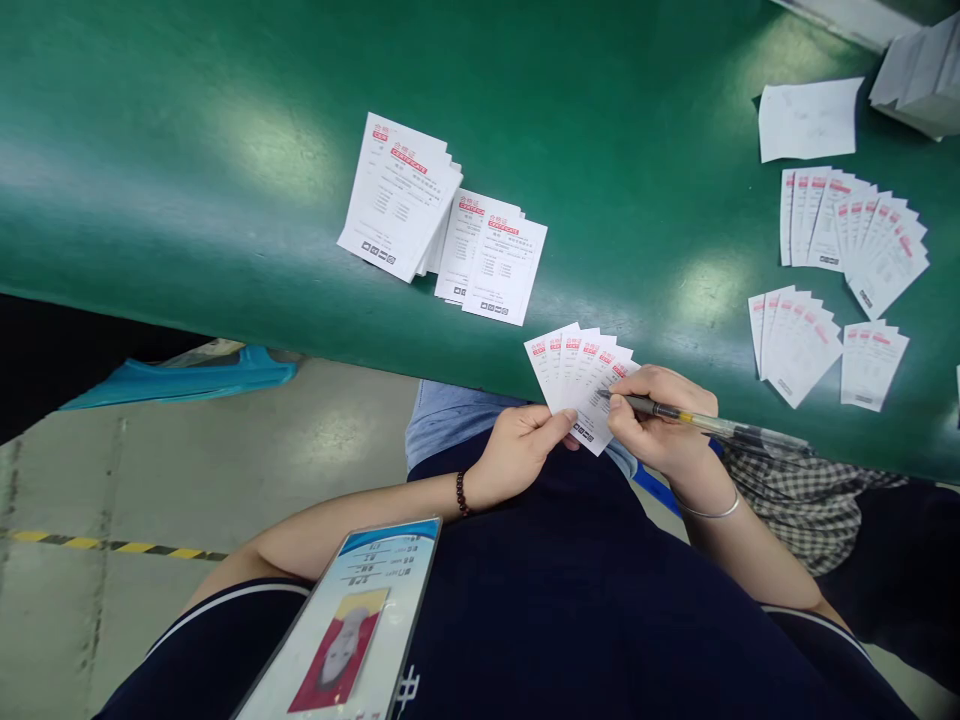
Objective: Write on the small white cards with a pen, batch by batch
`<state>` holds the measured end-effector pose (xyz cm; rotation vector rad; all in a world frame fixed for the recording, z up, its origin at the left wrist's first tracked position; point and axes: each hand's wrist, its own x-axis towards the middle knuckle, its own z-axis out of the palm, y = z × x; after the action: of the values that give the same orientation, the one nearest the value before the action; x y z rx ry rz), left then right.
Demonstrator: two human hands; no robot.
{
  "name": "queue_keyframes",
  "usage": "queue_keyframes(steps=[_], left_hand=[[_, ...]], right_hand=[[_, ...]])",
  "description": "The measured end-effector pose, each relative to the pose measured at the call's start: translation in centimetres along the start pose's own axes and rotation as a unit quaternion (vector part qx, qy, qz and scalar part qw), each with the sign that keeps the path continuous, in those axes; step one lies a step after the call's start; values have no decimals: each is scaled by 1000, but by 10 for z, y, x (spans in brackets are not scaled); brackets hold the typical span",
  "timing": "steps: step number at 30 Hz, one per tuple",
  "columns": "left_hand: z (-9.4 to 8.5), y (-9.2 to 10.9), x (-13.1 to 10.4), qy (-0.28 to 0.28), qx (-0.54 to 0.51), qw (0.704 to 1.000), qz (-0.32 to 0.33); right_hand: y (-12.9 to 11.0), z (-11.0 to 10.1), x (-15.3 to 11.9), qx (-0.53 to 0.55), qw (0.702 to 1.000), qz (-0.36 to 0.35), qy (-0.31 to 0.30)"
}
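Note:
A fan of several white certificate cards (577, 378) with red headings is pinched in my left hand (521, 450), thumb on top, at the table's near edge. My right hand (664, 415) grips a pen (712, 422) with a clear barrel. Its tip is over the front card of the fan; whether it touches the paper I cannot tell. Beyond my hands, on the table, lies a thick stack of certificates (397, 195). Against its right side rests a smaller overlapping pile of certificates (502, 258).
On the right of the green table (600, 130) lie fanned certificate groups (814, 215), another fan (795, 335) and a small pile (874, 365). Farther back are a white sheet (810, 118) and a paper stack (919, 80). An ID badge (352, 620) hangs at my chest.

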<state>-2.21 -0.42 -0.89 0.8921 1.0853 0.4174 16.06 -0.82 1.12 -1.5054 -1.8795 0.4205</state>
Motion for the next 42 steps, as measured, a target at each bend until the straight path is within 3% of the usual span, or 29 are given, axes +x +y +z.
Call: queue_keyframes(steps=[25, 32, 34, 37, 40, 42], left_hand=[[-1, 0, 1, -3, 3, 1000, -3], [-1, 0, 1, 2, 14, 1000, -1], [-1, -1, 1, 5, 18, 1000, 0], [-1, -3, 1, 7, 12, 1000, 3], [0, -3, -3, 5, -8, 1000, 19], [0, -2, -8, 4, -4, 999, 43]], right_hand=[[-1, 0, 1, -3, 1000, -1, -4], [2, -4, -1, 112, 990, 87, 5], [3, -5, -3, 178, 977, 116, 28], [4, -5, -4, 259, 949, 125, 131], [2, -5, -3, 262, 929, 105, 241], [-1, -6, -3, 251, 923, 90, 279]])
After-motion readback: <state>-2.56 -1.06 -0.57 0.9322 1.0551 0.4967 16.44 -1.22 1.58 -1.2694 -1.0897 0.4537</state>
